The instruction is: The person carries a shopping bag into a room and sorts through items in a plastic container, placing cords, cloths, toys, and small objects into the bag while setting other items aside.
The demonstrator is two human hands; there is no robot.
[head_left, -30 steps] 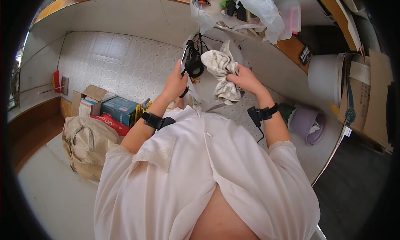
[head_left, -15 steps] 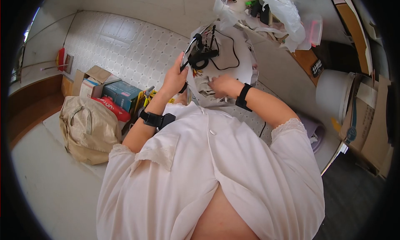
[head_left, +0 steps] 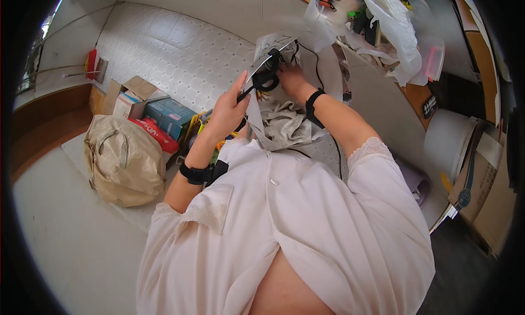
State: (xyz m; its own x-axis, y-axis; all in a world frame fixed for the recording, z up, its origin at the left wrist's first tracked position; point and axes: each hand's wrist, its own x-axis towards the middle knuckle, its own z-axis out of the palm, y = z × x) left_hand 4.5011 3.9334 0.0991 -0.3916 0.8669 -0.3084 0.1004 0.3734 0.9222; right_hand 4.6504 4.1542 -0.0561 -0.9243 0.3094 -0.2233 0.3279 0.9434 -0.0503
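Note:
A white bag (head_left: pixel 331 69) with dark lettering on its far side stands open in front of me. My left hand (head_left: pixel 228 111) is closed round its near left rim and a black strap (head_left: pixel 244 94). My right hand (head_left: pixel 293 81) reaches down inside, its fingers curled beside black cords and a dark looped object (head_left: pixel 266 80). What those fingers hold, if anything, is hidden. Below the right wrist lies a crumpled grey cloth (head_left: pixel 284 122) in the bag. A thin black cable (head_left: pixel 317 60) runs along the bag's inner wall.
On the left are a beige fabric bag (head_left: pixel 123 167), a red packet (head_left: pixel 156 135), a teal box (head_left: pixel 168 117) and an open carton (head_left: pixel 141 88). Plastic bags (head_left: pixel 385 19) with assorted items lie at upper right. A white bucket (head_left: pixel 451 134) and cardboard (head_left: pixel 495 197) stand at right.
My right hand has left the grey cloth and moved deeper, toward the bag's far side by the cords. More of the cloth shows now. The left hand keeps its hold on the rim.

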